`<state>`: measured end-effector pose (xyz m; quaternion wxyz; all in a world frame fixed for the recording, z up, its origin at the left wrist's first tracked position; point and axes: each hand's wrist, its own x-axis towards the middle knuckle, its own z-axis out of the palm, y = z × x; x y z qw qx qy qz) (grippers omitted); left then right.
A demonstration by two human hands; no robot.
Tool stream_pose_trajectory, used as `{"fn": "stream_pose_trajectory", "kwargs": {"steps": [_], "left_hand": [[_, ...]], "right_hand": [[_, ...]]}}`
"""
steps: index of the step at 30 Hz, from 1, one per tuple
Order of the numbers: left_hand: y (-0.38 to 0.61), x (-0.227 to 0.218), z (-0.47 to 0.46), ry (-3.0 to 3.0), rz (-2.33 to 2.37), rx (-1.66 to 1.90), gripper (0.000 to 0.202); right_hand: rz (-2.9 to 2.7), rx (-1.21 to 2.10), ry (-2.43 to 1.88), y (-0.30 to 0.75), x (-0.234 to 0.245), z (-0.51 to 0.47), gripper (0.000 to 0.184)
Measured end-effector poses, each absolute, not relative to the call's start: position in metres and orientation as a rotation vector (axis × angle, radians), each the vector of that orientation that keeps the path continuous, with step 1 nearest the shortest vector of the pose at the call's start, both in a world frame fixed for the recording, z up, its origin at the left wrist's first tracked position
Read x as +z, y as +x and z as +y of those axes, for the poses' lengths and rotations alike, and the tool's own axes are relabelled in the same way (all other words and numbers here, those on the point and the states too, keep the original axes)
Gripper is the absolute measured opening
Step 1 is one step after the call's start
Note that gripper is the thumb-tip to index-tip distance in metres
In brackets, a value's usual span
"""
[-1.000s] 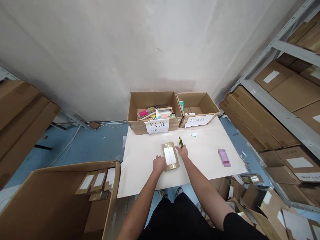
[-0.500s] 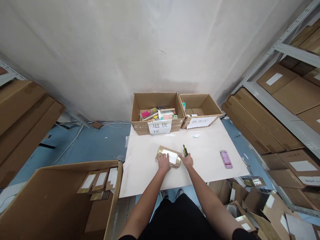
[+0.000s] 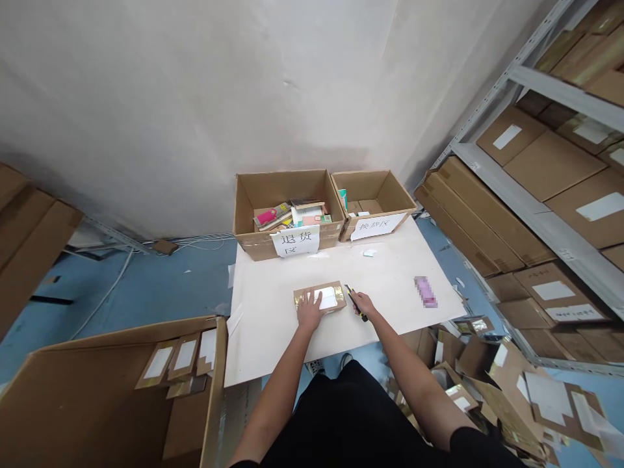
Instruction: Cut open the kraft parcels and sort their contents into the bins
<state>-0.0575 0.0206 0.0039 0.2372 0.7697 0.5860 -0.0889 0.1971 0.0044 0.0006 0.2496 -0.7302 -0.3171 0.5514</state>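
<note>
A small taped cardboard box (image 3: 336, 291) with a white label lies on the white table, long side across. My left hand (image 3: 310, 313) rests on its near left part, fingers spread over the top. Just right of the box, my right hand (image 3: 363, 303) is closed around a black and yellow utility knife (image 3: 361, 315). The blade end points up and left, close to the box's right end; whether it touches the cardboard I cannot tell.
Two labelled open cartons, a larger one (image 3: 253, 247) with several small packages and a smaller one (image 3: 346, 229), stand at the table's back. A pixelated pink item (image 3: 426, 292) lies right. A big carton (image 3: 220, 351) is at left, discarded cardboard (image 3: 468, 364) at lower right, shelves (image 3: 487, 175) beyond.
The box has turned to lie straighter across the table. My right hand has come off its right end, and the knife has swung round so its blade end is near the box.
</note>
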Motion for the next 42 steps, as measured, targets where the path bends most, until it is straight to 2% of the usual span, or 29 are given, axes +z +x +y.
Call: {"fn": "stream_pose_trajectory", "kwargs": {"steps": [8, 18, 25, 32, 36, 42], "left_hand": [[-0.061, -0.006, 0.019, 2.145, 1.606, -0.209, 0.072], [-0.059, 0.007, 0.018, 2.137, 1.614, -0.246, 0.074], [-0.072, 0.020, 0.034, 2.093, 1.583, -0.150, 0.070], [-0.079, 0.023, 0.023, 2.059, 1.830, -0.089, 0.062], [-0.022, 0.021, -0.009, 2.157, 1.693, -0.105, 0.056], [0.062, 0.024, -0.020, 2.252, 1.455, -0.038, 0.058]], "right_hand": [[-1.256, 1.463, -2.119, 0.195, 0.006, 0.017, 0.060], [-1.500, 1.424, -2.223, 0.217, 0.009, -0.019, 0.057], [-0.940, 1.188, -2.168, 0.201, -0.002, -0.041, 0.050], [-0.768, 1.205, -2.091, 0.141, -0.023, -0.015, 0.051], [-0.703, 0.986, -2.189, 0.183, -0.012, 0.032, 0.040], [-0.730, 1.109, -2.165, 0.267, 0.010, 0.059, 0.035]]}}
